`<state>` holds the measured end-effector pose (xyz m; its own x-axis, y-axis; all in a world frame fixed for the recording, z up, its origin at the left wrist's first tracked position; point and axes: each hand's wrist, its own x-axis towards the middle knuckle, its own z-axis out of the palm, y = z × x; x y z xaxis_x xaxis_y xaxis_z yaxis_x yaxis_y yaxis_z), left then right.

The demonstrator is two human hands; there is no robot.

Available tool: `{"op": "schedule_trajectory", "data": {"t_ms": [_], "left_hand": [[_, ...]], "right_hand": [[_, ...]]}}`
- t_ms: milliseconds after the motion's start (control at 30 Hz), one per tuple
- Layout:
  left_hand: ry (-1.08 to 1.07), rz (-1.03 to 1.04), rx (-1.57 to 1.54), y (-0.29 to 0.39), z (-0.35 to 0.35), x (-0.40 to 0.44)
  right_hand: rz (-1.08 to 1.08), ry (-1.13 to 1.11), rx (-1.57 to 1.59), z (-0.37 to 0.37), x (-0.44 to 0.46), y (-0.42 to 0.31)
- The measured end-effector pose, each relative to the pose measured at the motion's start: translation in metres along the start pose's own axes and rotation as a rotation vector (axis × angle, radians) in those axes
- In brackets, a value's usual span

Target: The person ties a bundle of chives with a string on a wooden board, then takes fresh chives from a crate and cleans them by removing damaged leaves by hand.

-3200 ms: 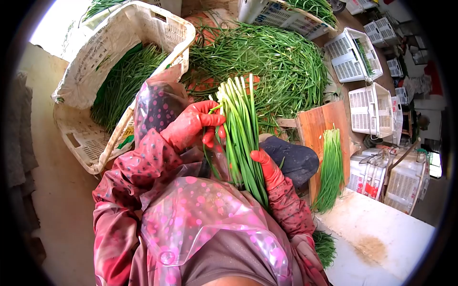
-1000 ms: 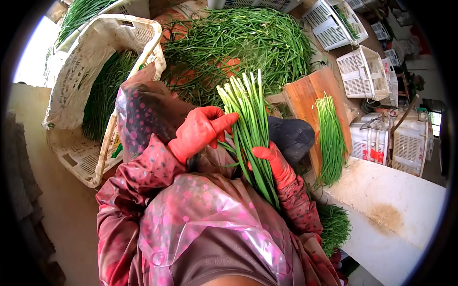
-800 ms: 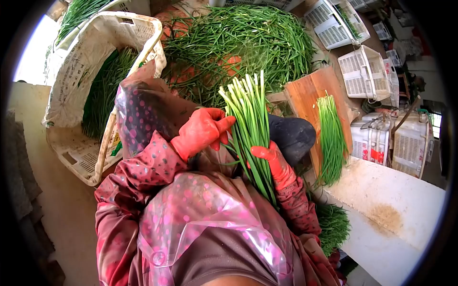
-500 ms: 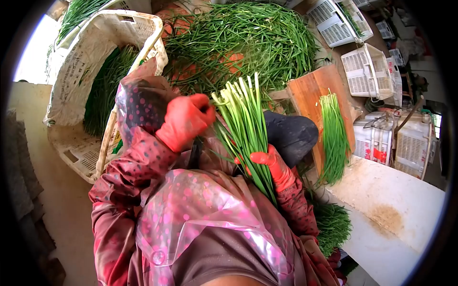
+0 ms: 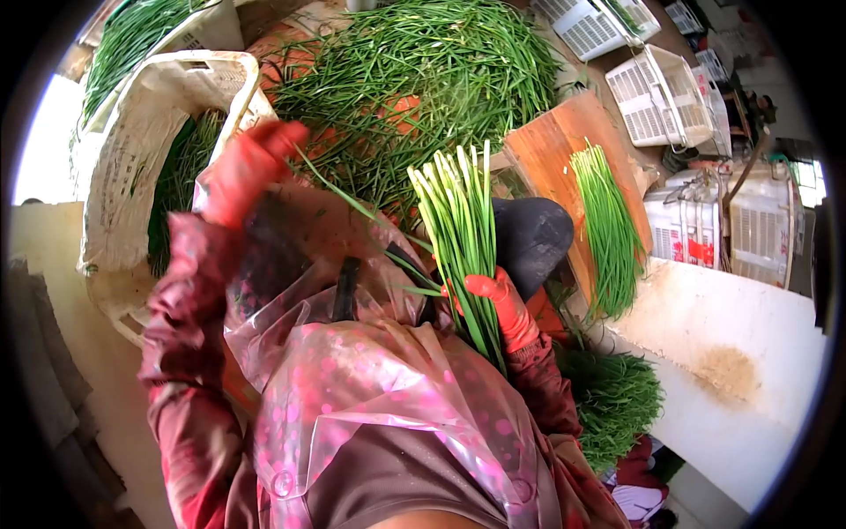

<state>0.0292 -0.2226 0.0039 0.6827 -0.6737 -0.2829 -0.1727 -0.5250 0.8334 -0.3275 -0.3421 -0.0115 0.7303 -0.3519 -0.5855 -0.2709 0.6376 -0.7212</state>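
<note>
My right hand (image 5: pixel 502 304), in a red-orange rubber glove, is wrapped round a bunch of garlic chives (image 5: pixel 454 229), pale cut ends up and green leaves running down over my lap. My left hand (image 5: pixel 260 167), in the same kind of glove, is smeared by motion near the rim of the white basket. From its fingertips a long loose chive leaf (image 5: pixel 344 196) trails back toward the bunch. A second bunch of chives (image 5: pixel 608 234) lies on a wooden board (image 5: pixel 546 145) to my right.
A large heap of loose chives (image 5: pixel 432 70) covers the floor ahead. At left stands a lined white basket (image 5: pixel 132 159) with greens inside. White crates (image 5: pixel 656 101) stand at right, past a pale board (image 5: pixel 705 335). More chives (image 5: pixel 608 406) lie by my right elbow.
My left hand has moved from beside the bunch out to the left, drawing a loose leaf away. My right hand still holds the bunch. The view has shifted slightly.
</note>
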Motion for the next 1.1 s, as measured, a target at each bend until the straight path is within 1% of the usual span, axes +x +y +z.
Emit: {"op": "schedule_trajectory", "data": {"t_ms": [33, 67, 133, 200, 300, 367, 433, 467, 533, 567, 600, 667, 767, 800, 867, 900, 933, 1000, 1033, 1100], "left_hand": [[-0.283, -0.038, -0.232, 0.010, 0.024, -0.024], [-0.469, -0.121, -0.340, 0.020, 0.046, -0.043], [-0.579, -0.103, -0.448, 0.016, 0.088, -0.064], [-0.645, -0.156, -0.516, 0.010, 0.111, -0.067], [-0.566, -0.166, -0.580, 0.006, 0.107, -0.062], [-0.477, -0.216, -0.601, 0.009, 0.095, -0.058], [-0.502, -0.227, -0.526, 0.007, 0.088, -0.058], [-0.492, -0.239, -0.464, 0.005, 0.088, -0.060], [-0.544, -0.197, -0.435, -0.001, 0.094, -0.066], [-0.632, -0.212, -0.535, -0.003, 0.097, -0.071], [-0.651, -0.245, -0.639, 0.004, 0.099, -0.078], [-0.694, -0.232, -0.663, -0.008, 0.108, -0.079], [-0.664, -0.217, -0.645, 0.010, 0.082, -0.074], [-0.639, -0.213, -0.734, 0.021, 0.070, -0.070], [-0.567, -0.231, -0.801, 0.035, 0.062, -0.066], [-0.549, -0.238, -0.763, 0.037, 0.063, -0.066], [-0.547, -0.240, -0.761, 0.033, 0.064, -0.064], [-0.617, -0.300, -0.845, 0.015, 0.061, -0.056], [-0.578, -0.260, -0.834, 0.008, 0.052, -0.049], [-0.402, -0.215, -0.731, 0.005, 0.023, -0.036]], "right_hand": [[0.022, -0.040, 0.041, -0.006, 0.000, -0.004], [0.021, -0.040, 0.041, -0.005, 0.001, -0.007], [0.035, -0.028, -0.004, 0.002, 0.003, -0.017], [0.052, -0.040, 0.012, 0.007, 0.003, -0.021], [0.030, -0.133, 0.032, 0.015, 0.001, -0.026], [0.021, -0.094, -0.009, 0.017, 0.003, -0.020], [0.033, -0.044, -0.043, 0.017, 0.003, -0.017], [0.037, -0.047, -0.044, 0.017, 0.002, -0.016], [0.057, -0.078, -0.046, 0.014, 0.006, -0.014], [0.053, -0.078, -0.045, 0.013, 0.008, -0.014], [0.060, -0.108, -0.015, 0.011, 0.008, -0.014], [0.074, -0.136, 0.015, 0.011, 0.007, -0.015], [0.098, -0.138, 0.018, 0.016, 0.005, -0.021], [0.105, -0.145, 0.065, 0.016, 0.004, -0.020], [0.114, -0.168, 0.153, 0.018, 0.005, -0.017], [0.128, -0.210, 0.196, 0.019, 0.006, -0.015], [0.128, -0.212, 0.198, 0.016, 0.007, -0.011], [0.121, -0.271, 0.184, 0.011, 0.010, -0.003], [0.057, -0.146, 0.203, 0.018, 0.007, -0.008], [0.030, -0.120, 0.206, -0.009, 0.003, -0.011]]}}
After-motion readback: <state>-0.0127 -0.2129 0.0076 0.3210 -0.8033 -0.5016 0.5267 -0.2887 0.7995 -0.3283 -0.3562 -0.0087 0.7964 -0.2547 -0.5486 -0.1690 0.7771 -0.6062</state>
